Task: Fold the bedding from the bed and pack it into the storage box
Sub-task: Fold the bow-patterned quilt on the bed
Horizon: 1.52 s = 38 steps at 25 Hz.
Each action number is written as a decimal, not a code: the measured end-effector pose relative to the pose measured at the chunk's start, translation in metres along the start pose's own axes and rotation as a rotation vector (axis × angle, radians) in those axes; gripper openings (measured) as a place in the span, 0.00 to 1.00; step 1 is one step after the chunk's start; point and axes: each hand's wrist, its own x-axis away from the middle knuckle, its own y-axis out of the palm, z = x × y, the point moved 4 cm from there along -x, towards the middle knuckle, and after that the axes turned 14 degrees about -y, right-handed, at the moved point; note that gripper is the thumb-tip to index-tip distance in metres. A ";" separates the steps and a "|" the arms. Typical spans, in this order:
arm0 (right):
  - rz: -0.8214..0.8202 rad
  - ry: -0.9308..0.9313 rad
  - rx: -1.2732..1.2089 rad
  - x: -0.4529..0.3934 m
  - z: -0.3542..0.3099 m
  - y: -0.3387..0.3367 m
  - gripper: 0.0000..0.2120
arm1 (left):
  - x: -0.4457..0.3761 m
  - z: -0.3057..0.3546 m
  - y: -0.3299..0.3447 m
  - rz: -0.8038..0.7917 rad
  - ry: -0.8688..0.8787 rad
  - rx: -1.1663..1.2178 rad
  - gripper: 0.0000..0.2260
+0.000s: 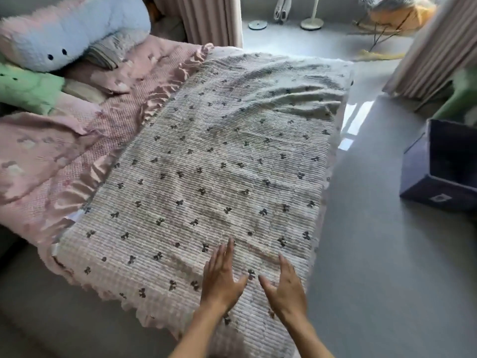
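A ribbed cream blanket with small dark bows lies spread flat along the bed, a pink satin ruffle running down its left edge. My left hand and my right hand are side by side over its near end, fingers straight and spread, holding nothing; whether the palms touch the cloth I cannot tell. The dark blue storage box stands open on the floor to the right of the bed, its inside in shadow.
Pink bedding lies rumpled on the bed's left half. A blue plush pillow and a green one sit at the head. Grey floor runs along the right side. Curtains, a lamp base and a rocking chair stand beyond.
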 end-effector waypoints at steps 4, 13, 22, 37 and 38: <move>0.075 0.205 -0.070 -0.016 0.028 0.010 0.41 | -0.030 0.033 0.023 -0.112 0.153 -0.145 0.46; 0.225 0.650 -0.270 -0.043 0.098 0.109 0.34 | -0.135 -0.006 0.119 -0.345 0.274 -0.186 0.40; 0.121 0.923 -0.311 -0.012 0.209 0.162 0.39 | -0.151 -0.072 0.209 -0.737 0.232 -0.304 0.28; 0.218 0.395 -0.323 0.007 0.073 0.136 0.22 | -0.117 -0.013 0.181 -0.832 -0.065 0.239 0.34; 0.125 0.329 -0.264 0.004 0.055 0.144 0.23 | -0.119 -0.010 0.178 -0.758 -0.076 0.225 0.30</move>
